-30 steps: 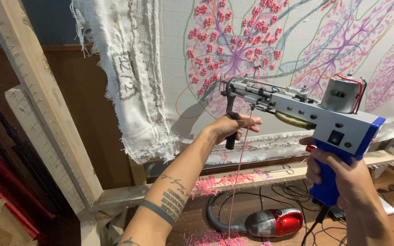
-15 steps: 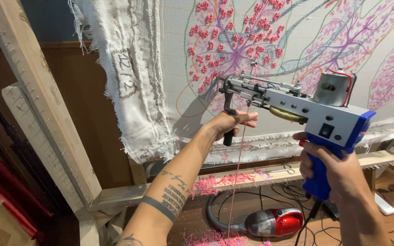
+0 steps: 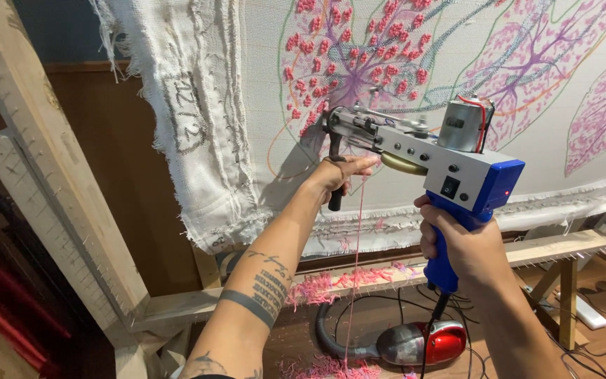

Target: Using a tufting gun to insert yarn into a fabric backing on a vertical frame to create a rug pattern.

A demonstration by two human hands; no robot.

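**Count, head view**

1 tufting gun [image 3: 429, 158], blue grip. 2 hands on it: left hand [image 3: 334, 175], right hand [image 3: 457, 242]. 1 stretched cloth [image 3: 261, 84] with leaf drawings. 1 wooden frame [image 3: 43, 175]. 1 red vacuum cleaner [image 3: 422, 342], near floor. 1 pink yarn strand [image 3: 354, 260].

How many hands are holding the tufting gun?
2. The left hand grips the black front handle near the cloth; the right hand grips the blue rear handle of the tufting gun.
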